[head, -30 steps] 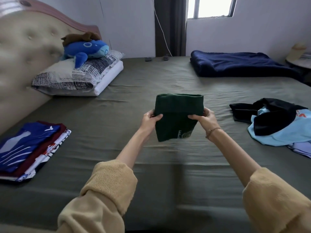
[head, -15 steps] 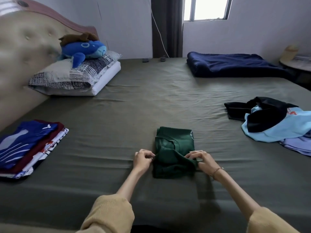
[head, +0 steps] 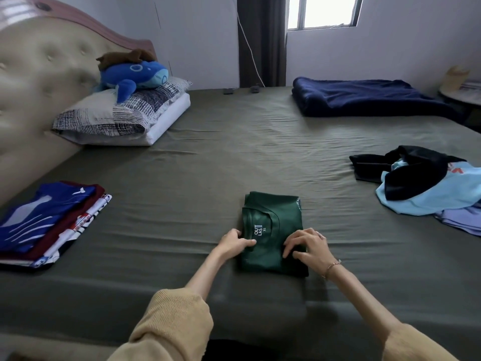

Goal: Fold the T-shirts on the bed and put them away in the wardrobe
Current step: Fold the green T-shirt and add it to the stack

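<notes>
A dark green T-shirt (head: 273,220) lies folded into a small rectangle on the olive bed sheet (head: 182,199), collar label facing up. My left hand (head: 234,242) holds its left edge, thumb lying across the top near the label. On the shirt's right half, my right hand (head: 307,246) presses down with spread fingers. A stack of folded T-shirts (head: 46,220), blue on top, sits at the left edge of the bed. Unfolded shirts (head: 426,186), black, light blue and lilac, lie in a heap on the right.
Pillows (head: 125,118) with a blue plush toy (head: 132,74) lie against the padded headboard (head: 33,74) at the far left. A folded navy blanket (head: 369,97) rests at the far right. A bedside table (head: 463,92) stands beyond it. No wardrobe is in view.
The green T-shirt was held up in both hands a second ago. It has come down onto the sheet, and both hands have shifted onto its near half.
</notes>
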Tool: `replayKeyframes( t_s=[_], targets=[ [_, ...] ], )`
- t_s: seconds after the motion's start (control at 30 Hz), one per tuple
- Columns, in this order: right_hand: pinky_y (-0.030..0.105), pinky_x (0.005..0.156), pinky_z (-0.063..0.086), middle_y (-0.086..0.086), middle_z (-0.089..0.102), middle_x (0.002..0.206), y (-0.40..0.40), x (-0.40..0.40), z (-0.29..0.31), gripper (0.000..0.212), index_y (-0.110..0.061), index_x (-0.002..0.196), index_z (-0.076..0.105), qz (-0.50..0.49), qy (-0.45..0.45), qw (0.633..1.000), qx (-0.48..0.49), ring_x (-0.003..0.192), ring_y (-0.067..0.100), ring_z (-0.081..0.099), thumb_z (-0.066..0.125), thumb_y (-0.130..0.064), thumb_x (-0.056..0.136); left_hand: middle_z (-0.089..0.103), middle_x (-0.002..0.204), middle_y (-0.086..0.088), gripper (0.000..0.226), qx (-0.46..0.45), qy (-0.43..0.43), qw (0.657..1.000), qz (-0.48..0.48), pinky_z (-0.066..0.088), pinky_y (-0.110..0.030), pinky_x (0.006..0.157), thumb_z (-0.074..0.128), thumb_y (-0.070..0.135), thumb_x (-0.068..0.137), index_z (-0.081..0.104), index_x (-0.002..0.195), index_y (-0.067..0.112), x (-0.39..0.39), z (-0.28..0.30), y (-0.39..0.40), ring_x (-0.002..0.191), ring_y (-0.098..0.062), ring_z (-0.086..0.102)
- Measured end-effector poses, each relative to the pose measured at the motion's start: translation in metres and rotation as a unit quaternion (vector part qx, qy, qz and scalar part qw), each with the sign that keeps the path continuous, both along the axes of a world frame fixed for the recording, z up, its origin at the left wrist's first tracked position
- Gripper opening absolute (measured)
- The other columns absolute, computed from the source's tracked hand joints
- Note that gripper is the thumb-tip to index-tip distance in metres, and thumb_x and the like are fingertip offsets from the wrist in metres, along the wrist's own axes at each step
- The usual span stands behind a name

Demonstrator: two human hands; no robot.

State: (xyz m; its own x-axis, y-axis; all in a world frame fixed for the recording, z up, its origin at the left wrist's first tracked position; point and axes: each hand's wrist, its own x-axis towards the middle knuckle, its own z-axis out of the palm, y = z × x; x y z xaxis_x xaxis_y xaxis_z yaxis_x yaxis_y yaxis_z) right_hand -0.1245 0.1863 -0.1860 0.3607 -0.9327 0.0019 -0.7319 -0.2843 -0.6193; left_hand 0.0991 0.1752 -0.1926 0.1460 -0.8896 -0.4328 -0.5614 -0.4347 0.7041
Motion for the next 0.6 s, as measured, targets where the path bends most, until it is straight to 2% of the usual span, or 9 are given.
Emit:
replayKeyframes(
  t_s=[0.07, 0.1, 0.13, 0.27, 0.33, 0.43, 0.5, 0.57, 0.6],
  targets=[
    [0.029, 0.092, 0.034, -0.007, 0.058, 0.096, -0.003, 0.003, -0.002, 0.040, -0.045, 0.067, 0.062, -0.091, -0.097, 0.991, -0.009, 0.100, 0.016, 0.051, 0.064, -0.005, 0.072, 0.051, 0.137, -0.010, 0.065, -0.008, -0.005, 1.000, 0.018, 0.038, -0.031, 0.105, 0.068, 0.038, 0.084, 0.046, 0.135, 0.003, -0.002, -0.002, 0.003, 0.125, -0.023, 0.048],
    [0.025, 0.087, 0.035, 0.003, 0.057, 0.100, -0.005, 0.004, -0.004, 0.029, -0.030, 0.080, 0.067, -0.144, -0.132, 0.981, 0.000, 0.100, 0.022, 0.053, 0.065, -0.001, 0.075, 0.051, 0.137, -0.011, 0.064, -0.014, -0.023, 1.000, 0.017, 0.038, -0.031, 0.104, 0.065, 0.039, 0.086, 0.046, 0.135, 0.003, -0.004, -0.003, 0.004, 0.126, -0.024, 0.048],
    [0.022, 0.083, 0.035, 0.010, 0.056, 0.106, -0.010, 0.005, -0.005, 0.021, -0.017, 0.093, 0.066, -0.194, -0.151, 0.969, 0.026, 0.100, 0.025, 0.055, 0.066, -0.003, 0.077, 0.051, 0.138, -0.012, 0.062, -0.021, -0.045, 0.999, 0.011, 0.038, -0.030, 0.103, 0.061, 0.041, 0.089, 0.045, 0.136, 0.003, -0.007, -0.003, 0.005, 0.127, -0.026, 0.047],
    [0.031, 0.092, 0.043, 0.013, 0.058, 0.120, -0.027, 0.008, -0.012, 0.054, -0.003, 0.124, 0.048, -0.293, -0.208, 0.918, 0.167, 0.112, 0.027, 0.054, 0.071, -0.026, 0.081, 0.044, 0.143, -0.015, 0.062, -0.025, -0.083, 0.996, 0.009, 0.034, -0.031, 0.103, 0.049, 0.044, 0.095, 0.039, 0.140, 0.002, -0.012, -0.002, 0.003, 0.133, -0.028, 0.041],
    [0.036, 0.094, 0.045, 0.011, 0.059, 0.112, -0.037, 0.010, -0.014, 0.059, -0.005, 0.121, 0.051, -0.309, -0.218, 0.903, 0.202, 0.110, 0.027, 0.054, 0.073, -0.038, 0.078, 0.041, 0.146, -0.015, 0.066, -0.024, -0.072, 0.997, 0.016, 0.033, -0.030, 0.105, 0.047, 0.046, 0.095, 0.036, 0.142, 0.002, -0.010, 0.000, 0.001, 0.135, -0.028, 0.038],
    [0.032, 0.069, 0.041, 0.005, 0.052, 0.072, -0.051, 0.014, -0.016, 0.045, -0.013, 0.078, 0.054, -0.299, -0.242, 0.892, 0.236, 0.074, 0.023, 0.052, 0.074, -0.053, 0.069, 0.043, 0.144, -0.010, 0.073, -0.013, 0.037, 0.999, 0.017, 0.032, -0.027, 0.106, 0.055, 0.050, 0.090, 0.038, 0.140, -0.001, -0.003, 0.002, -0.002, 0.134, -0.024, 0.040],
    [0.029, 0.060, 0.040, 0.004, 0.055, 0.069, -0.055, 0.017, -0.011, 0.038, -0.012, 0.075, 0.057, -0.293, -0.280, 0.873, 0.271, 0.064, 0.020, 0.052, 0.074, -0.046, 0.072, 0.055, 0.133, -0.006, 0.084, 0.022, 0.157, 0.987, 0.000, 0.036, -0.024, 0.105, 0.073, 0.051, 0.073, 0.048, 0.135, 0.000, 0.002, 0.003, 0.002, 0.125, -0.019, 0.051],
    [0.024, 0.053, 0.042, 0.005, 0.060, 0.072, -0.056, 0.020, -0.007, 0.021, -0.010, 0.081, 0.061, -0.283, -0.307, 0.857, 0.301, 0.062, 0.019, 0.054, 0.069, -0.029, 0.081, 0.065, 0.120, -0.005, 0.091, 0.047, 0.180, 0.982, -0.013, 0.046, -0.031, 0.101, 0.084, 0.043, 0.054, 0.053, 0.128, 0.002, 0.012, -0.001, 0.006, 0.109, -0.019, 0.063],
    [0.023, 0.052, 0.041, 0.005, 0.060, 0.073, -0.058, 0.024, -0.006, 0.014, -0.009, 0.084, 0.061, -0.280, -0.320, 0.851, 0.309, 0.062, 0.019, 0.054, 0.066, -0.023, 0.082, 0.067, 0.114, -0.006, 0.079, 0.050, 0.188, 0.981, -0.009, 0.050, -0.034, 0.097, 0.084, 0.033, 0.059, 0.055, 0.124, 0.002, 0.017, -0.002, 0.008, 0.103, -0.019, 0.065]
  ],
)
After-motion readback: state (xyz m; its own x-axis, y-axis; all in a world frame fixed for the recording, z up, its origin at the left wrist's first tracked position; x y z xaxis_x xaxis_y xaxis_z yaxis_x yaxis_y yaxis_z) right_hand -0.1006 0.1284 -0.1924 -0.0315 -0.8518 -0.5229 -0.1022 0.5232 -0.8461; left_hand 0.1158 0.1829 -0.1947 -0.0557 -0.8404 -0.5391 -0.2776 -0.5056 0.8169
